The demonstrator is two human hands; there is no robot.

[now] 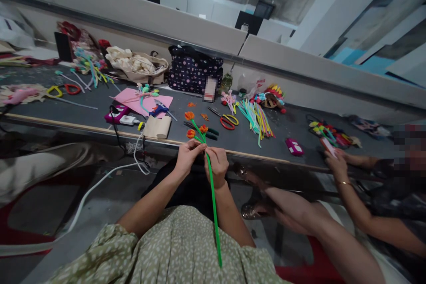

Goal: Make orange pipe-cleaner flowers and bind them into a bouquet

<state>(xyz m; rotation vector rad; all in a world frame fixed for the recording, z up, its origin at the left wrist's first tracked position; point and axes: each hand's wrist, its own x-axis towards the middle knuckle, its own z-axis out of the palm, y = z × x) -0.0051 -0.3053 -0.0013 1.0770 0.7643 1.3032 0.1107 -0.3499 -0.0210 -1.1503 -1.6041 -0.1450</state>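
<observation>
My left hand [188,155] and my right hand [217,165] meet just in front of the table's edge, both closed on a pipe-cleaner flower [214,206]. Its long green stem slants down from my fingers toward my lap. Above my fingertips, thinner green stems branch out to small orange blooms. My left fingers pinch where the branches join, and my right fingers wrap the stem just below. Beyond the blooms lie dark-handled pliers [212,132], partly hidden by the flower. Orange scraps [204,117] are scattered close by on the dark table.
Scissors [228,120] and bundled pipe cleaners [254,117] lie right of centre. A blue glue gun [159,108] rests on pink paper [133,101]. A dotted bag [195,71] stands behind. A white cable [100,175] hangs at left. To the right sits another person holding a phone [328,147].
</observation>
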